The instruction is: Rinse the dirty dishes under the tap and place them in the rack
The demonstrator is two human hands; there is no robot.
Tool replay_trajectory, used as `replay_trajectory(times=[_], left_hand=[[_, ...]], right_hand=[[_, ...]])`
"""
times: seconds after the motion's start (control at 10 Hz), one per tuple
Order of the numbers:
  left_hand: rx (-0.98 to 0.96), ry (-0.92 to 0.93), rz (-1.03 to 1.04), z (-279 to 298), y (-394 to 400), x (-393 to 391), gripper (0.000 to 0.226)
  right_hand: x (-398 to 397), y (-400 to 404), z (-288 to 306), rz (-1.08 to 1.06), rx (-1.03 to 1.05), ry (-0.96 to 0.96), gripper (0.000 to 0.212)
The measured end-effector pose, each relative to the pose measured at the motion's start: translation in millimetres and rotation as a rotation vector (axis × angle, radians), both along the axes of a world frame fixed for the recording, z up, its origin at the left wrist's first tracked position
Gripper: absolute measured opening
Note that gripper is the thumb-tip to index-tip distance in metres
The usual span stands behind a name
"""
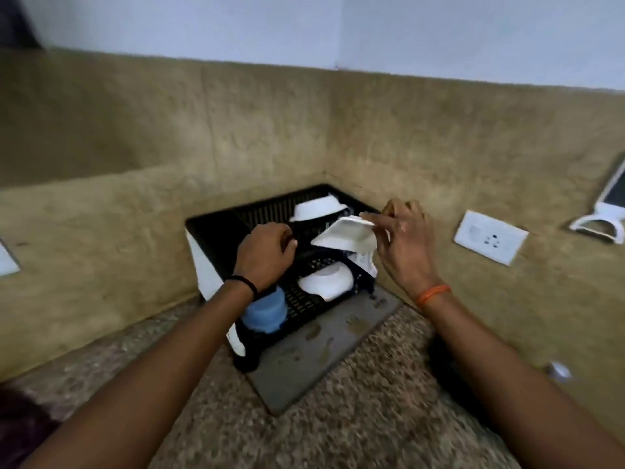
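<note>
In the head view, the placing step is in hand, not the rinsing: no tap or sink is showing, and both hands are working over the black rack (216, 231) that is sitting in the corner of the bench (338, 428).

The right hand (404, 245) is pinching a white dish (345, 236) by its upper rim, thumb and fingertips (368, 218) pressed together on the edge, and the dish is hanging tilted to the left of that grip, above the rack's middle. The left hand (267, 253) is curling closed just left of the dish, down at the rack's bars; whether its grip is closing on a bar or on nothing I cannot tell, as the fingers are hidden behind the knuckles.

Beyond both grips, a white bowl (318, 208) is lying upside down at the rack's back. Below the right grip and nearer the person, a second white bowl (326, 282) is resting on the rack floor, with something white and crumpled (367, 262) just beside it, too blurred to name. Under the left wrist, a blue cup (263, 313) is standing upside down at the rack's near corner. A grey mat (321, 353) is lying under the rack.

My judgement: the next move calls for lowering the dish into the free gap between the two bowls, turning it so that it drains, and spreading the right grip only once the rack is carrying it.
</note>
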State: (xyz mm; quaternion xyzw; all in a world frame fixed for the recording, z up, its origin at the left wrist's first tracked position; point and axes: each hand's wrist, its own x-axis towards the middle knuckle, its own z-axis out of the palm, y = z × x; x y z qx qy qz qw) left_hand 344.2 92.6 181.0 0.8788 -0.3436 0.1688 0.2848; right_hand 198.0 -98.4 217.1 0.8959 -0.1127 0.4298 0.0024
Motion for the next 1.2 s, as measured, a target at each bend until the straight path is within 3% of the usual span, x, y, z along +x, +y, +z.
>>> replay_trajectory(times=[0.1,0.2,0.5,0.6,0.8,1.0,1.1,1.2], left_hand=[[0.201,0.193,-0.059,-26,22,45,0.045],[0.179,0.241,-0.12,-53,32,62,0.059],[0.091,0.166,-0.129,-58,29,66,0.05],[0.054,0.166,-0.131,-59,29,66,0.049],[0.025,0.171,-0.136,-62,26,69,0.05],[0.043,0.176,-0.128,-58,25,67,0.05],[0.054,0.176,-0.127,-56,25,62,0.049],[0.063,0.181,-0.102,-52,24,61,0.048]], right_hand=[[60,9,15,0.061,-0.021,-0.068,0.023],[114,13,11,0.117,-0.012,-0.046,0.026],[229,15,-19,0.215,-0.091,0.112,0.022],[248,17,-42,0.269,-0.184,0.267,0.026],[258,4,-73,0.231,0.03,0.523,0.044],[247,13,-84,0.318,0.17,0.551,0.038],[230,12,-81,0.336,0.24,0.672,0.05],[213,13,-76,0.357,0.248,0.627,0.056]])
